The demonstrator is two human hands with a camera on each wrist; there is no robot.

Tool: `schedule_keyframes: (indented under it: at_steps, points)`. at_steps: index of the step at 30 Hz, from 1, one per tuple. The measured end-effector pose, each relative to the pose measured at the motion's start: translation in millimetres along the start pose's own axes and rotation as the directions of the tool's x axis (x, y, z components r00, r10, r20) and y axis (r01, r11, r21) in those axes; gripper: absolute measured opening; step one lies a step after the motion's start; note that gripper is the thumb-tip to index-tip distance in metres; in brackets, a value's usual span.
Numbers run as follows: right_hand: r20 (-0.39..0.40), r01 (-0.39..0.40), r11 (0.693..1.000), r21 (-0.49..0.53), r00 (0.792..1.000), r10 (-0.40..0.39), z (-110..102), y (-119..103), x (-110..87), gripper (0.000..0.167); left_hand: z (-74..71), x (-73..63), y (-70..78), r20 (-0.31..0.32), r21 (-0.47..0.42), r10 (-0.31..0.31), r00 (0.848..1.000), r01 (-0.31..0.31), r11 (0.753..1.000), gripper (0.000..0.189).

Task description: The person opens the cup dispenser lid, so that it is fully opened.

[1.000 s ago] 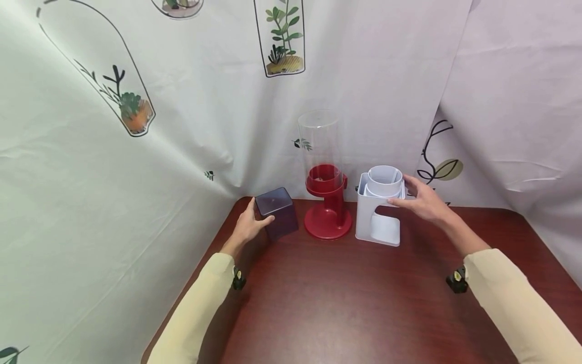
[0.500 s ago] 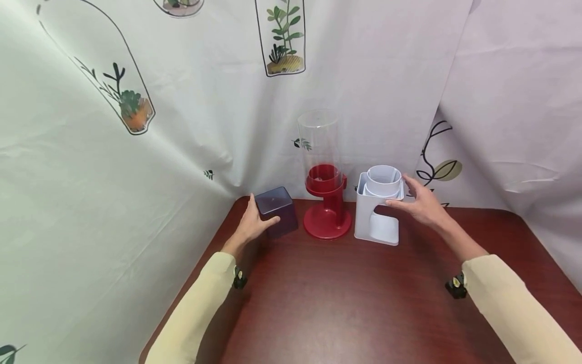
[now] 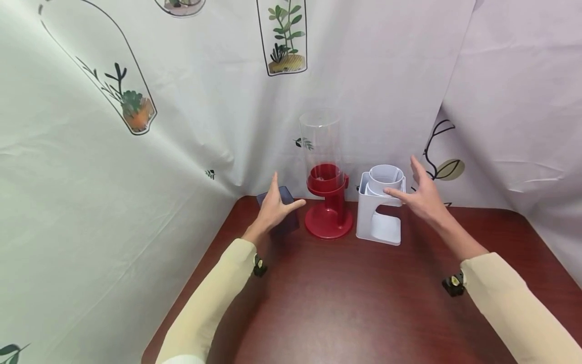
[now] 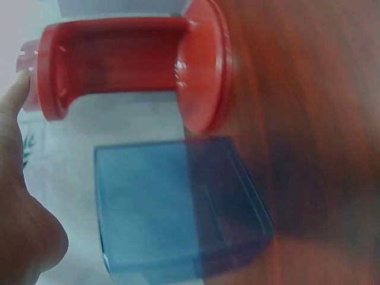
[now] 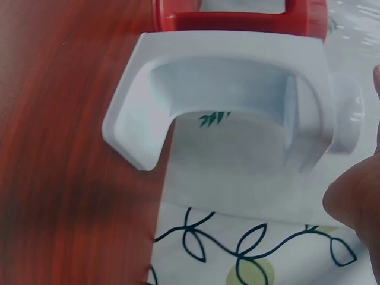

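Note:
My left hand (image 3: 276, 206), fingers and thumb spread, is raised in front of a dark see-through box (image 3: 287, 226) and hides part of it. In the left wrist view the box (image 4: 154, 208) stands apart from the hand. Just right of it stands a red stand (image 3: 325, 227) with a clear tube (image 3: 320, 139) set upright in its ring. My right hand (image 3: 424, 196), thumb and fingers wide apart, hovers beside a white stand (image 3: 365, 217) that carries a white cylinder (image 3: 384, 183). The thumb overlaps the cylinder's side in the head view. Neither hand grips anything.
The things stand in a row near the back edge of a dark red-brown table (image 3: 341, 303). A white cloth (image 3: 391, 76) with printed plants hangs close behind them and along the left side.
My left hand has let go of the dark box and moved up and right towards the red stand. My right hand has loosened from the white stand and its fingers have lifted and spread.

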State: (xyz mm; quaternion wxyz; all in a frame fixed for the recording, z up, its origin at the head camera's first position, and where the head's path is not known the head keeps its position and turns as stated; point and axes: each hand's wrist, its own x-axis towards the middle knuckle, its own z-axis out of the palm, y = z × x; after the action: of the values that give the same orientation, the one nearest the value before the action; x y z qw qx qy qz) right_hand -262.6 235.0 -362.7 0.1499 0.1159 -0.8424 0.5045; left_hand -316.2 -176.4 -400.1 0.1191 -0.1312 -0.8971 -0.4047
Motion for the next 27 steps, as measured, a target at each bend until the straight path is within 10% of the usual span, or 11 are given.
schedule_keyframes:
  at_steps: [12,27]
  points:
    - [-0.027,0.091,0.995,0.035,0.996,-0.090,15,-38,15.3,0.113,41.5,22.8,34.5,0.029,-0.169,-0.057,0.998,0.061,0.984,0.128]
    - [-0.028,0.146,0.986,0.086,0.989,-0.144,45,-71,41.7,0.110,75.0,30.2,38.5,-0.028,-0.321,-0.020,0.999,0.010,0.947,0.117]
